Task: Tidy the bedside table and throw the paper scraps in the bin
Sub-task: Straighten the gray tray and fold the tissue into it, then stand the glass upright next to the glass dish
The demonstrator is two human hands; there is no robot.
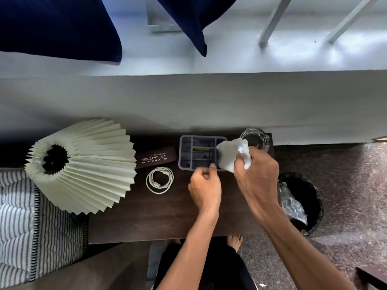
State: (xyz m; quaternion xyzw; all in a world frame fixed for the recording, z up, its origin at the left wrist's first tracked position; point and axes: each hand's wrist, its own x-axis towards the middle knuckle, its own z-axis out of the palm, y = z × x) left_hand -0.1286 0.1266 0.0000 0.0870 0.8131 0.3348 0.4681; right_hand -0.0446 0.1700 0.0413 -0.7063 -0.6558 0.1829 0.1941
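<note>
My right hand point(256, 176) grips a crumpled white paper point(230, 153) above the right end of a grey compartment tray point(186, 151) on the dark wooden bedside table point(163, 210). My left hand point(206, 186) sits at the tray's front edge with its fingers curled; the thumb touches the rim, and I cannot tell whether it grips the tray. A black-lined bin point(310, 197) holding clear plastic stands on the floor right of the table.
A pleated cream lampshade point(83, 164) covers the table's left end. A maroon spectacle case point(156, 158) and a coiled white cable point(159, 180) lie left of the tray. A glass jar point(256, 139) stands at the back right corner. A striped bed is at left.
</note>
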